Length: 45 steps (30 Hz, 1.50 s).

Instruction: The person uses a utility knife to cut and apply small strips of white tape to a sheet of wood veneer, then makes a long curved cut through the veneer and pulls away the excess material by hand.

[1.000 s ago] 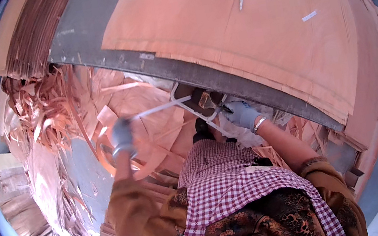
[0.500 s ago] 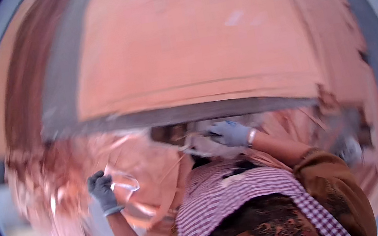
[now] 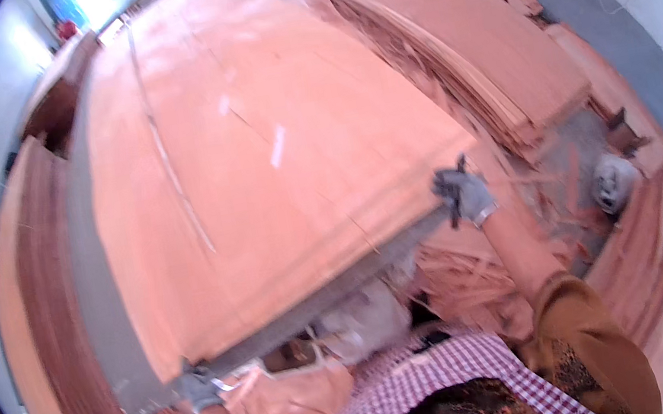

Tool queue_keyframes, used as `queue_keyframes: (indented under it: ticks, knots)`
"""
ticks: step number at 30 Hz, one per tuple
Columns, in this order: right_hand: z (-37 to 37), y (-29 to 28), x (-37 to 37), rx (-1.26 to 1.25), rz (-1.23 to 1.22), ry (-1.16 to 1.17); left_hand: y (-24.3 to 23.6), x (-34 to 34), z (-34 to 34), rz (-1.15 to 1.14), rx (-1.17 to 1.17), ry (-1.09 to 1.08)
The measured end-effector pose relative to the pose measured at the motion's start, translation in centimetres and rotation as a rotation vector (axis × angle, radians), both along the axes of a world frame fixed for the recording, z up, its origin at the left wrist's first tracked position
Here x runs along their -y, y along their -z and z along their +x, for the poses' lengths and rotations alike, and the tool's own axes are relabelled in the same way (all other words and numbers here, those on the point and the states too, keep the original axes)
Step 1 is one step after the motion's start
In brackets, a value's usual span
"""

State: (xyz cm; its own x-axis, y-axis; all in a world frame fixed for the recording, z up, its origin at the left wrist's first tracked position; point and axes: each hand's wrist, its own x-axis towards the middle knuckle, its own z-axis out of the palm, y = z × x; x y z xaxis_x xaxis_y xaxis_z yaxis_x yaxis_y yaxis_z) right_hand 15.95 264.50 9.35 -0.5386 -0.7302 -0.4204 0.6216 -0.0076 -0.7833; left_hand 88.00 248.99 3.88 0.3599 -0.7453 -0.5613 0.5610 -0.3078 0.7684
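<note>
A large orange-pink sheet of wood veneer [image 3: 253, 159] lies on a grey-edged table in front of me. My left hand [image 3: 201, 388], in a grey glove, is closed at the sheet's near left corner; a small pale, shiny thing shows beside its fingers, too blurred to name. At the near right corner, my right hand [image 3: 466, 195], also gloved, grips the sheet's edge with fingers and thumb. Two small white patches and a long pale split mark the sheet's surface.
Stacks of veneer stand at the right [image 3: 486, 32] and the left [image 3: 60, 314]. Torn veneer scraps [image 3: 465, 272] litter the space below the table's near edge, beside a whitish plastic bag [image 3: 364, 324]. A white sack-like bundle [image 3: 613, 182] sits at the right.
My right hand has moved from below the table's near edge to the sheet's right corner. My left hand has come to its left corner. The view has turned, showing more of the room.
</note>
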Motion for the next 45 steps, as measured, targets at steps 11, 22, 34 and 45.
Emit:
queue_keyframes:
  ticks: [11,22,34,45]
  knots:
    - [1.2,-0.1,-0.5,0.186,-0.366,0.128,-2.9,0.0,-4.9,0.009,-0.043,-0.067]
    - [0.3,1.0,-1.4,0.079,-0.101,-0.165,-2.9,-0.1,-6.4,-0.082,0.150,-0.028]
    - [1.5,1.6,-0.2,0.240,-0.429,0.117,-11.8,2.1,-10.4,-0.166,0.282,-0.022]
    - [-1.3,-2.8,3.3,-0.513,0.039,-0.032,-10.6,2.0,-8.0,-0.084,0.334,-0.020]
